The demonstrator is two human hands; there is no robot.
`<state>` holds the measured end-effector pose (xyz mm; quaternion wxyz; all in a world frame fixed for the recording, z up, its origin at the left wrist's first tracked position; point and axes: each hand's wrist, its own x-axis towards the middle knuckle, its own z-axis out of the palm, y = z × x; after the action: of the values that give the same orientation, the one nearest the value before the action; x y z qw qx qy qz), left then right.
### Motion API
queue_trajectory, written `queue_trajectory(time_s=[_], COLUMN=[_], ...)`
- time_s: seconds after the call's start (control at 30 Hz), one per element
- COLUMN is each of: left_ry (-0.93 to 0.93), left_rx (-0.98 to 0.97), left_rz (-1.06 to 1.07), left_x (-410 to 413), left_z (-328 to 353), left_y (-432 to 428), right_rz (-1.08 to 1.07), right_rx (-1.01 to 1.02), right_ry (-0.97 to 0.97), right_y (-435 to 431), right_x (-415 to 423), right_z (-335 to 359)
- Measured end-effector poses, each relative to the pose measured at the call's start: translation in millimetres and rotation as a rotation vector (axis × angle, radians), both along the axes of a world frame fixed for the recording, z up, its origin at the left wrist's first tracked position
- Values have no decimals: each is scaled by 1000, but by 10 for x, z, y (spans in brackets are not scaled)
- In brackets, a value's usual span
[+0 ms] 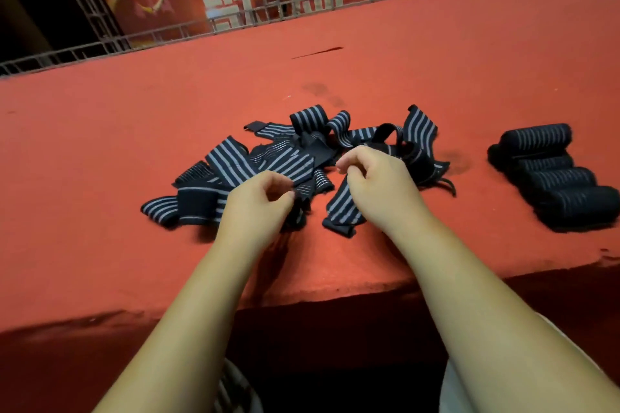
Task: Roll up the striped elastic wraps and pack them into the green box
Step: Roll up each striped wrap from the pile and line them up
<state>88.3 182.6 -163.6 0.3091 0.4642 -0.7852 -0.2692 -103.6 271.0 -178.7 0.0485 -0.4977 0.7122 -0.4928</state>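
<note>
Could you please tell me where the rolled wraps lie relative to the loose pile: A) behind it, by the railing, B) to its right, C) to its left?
B: the rolled wraps lie side by side on the red surface, apart from and to the right of the loose pile.

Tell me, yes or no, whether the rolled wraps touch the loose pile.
No, the rolled wraps lie in a row on the red table, apart from the loose pile, with bare red surface between them.
</note>
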Motion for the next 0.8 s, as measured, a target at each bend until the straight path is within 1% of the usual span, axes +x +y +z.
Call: queue_trajectory(time_s=[0.07,0.13,0.17,0.3,0.37,0.53,0.6,0.7,0.8], left_ry=[-106,-162,-178,-185,-153,57,122,237,281], left_rx=[-34,-15,-38,-215,-255,-106,-40,85,119], left_rz=[-78,-132,-145,-127,-107,60,90,79,120], left_x=[91,156,177,208,201,211,228,246,258], left_z=[-52,-120,-161,-305,-324,-330,-339,-346,-371], left_y=[-68,-121,-138,-219,-259,-349,-399,-430,-483], right_rz=[28,49,62,153,197,204,202,173,139], right_rx=[74,155,191,309,346,331,340,359,404], right_ry=[36,91,116,179,175,86,97,101,162], right_y=[-132,-252,-307,-462,-501,-574,-599,-610,-593], right_x=[60,105,119,150,159,224,267,322,389], right_z=[-49,-107,-141,-237,-259,-291,-300,-309,-316])
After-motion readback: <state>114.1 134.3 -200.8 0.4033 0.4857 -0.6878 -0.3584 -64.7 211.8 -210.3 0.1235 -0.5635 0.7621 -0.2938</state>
